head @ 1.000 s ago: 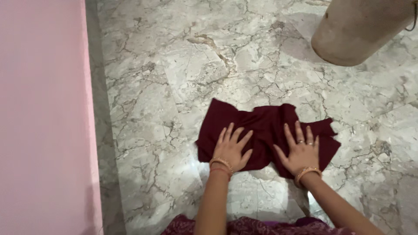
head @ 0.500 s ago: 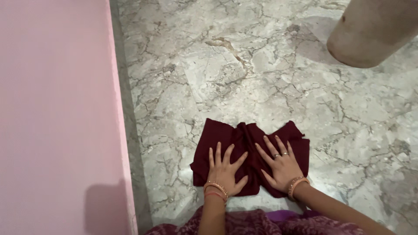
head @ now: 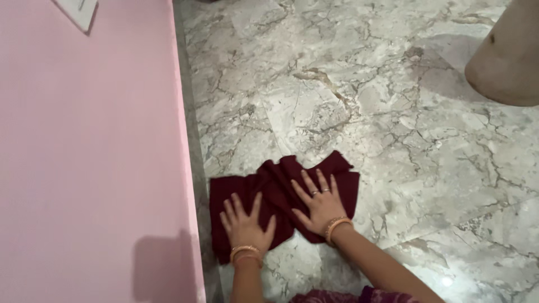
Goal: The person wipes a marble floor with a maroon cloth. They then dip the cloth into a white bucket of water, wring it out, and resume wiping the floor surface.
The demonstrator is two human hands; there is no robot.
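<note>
At the bottom edge of the frame, just right of centre, a strip of patterned maroon garment shows, and both bare forearms rise from there toward the middle. Each wrist carries gold-coloured bangles.

The left hand lies flat, palm down, with its fingers spread wide on the lower left part of a dark maroon cloth. It grips nothing; it only presses on the fabric. The right hand lies flat too, a little higher and to the right, fingers fanned out and open, with rings on two of them. It rests on the right half of the cloth.

The cloth sits on the floor in the lower middle of the frame. It is a plain, deep wine red with no visible print. Its shape is uneven: the left part lies fairly smooth and squared, while the middle is bunched into soft ridges and folds between the two hands. The upper edge is ragged, rising in a couple of peaks. Its left edge comes close to the grey strip at the foot of the wall.

The floor is pale grey marble with darker veins. A pink wall fills the left third. In the upper right corner stands a beige rounded container, well apart from the cloth.
</note>
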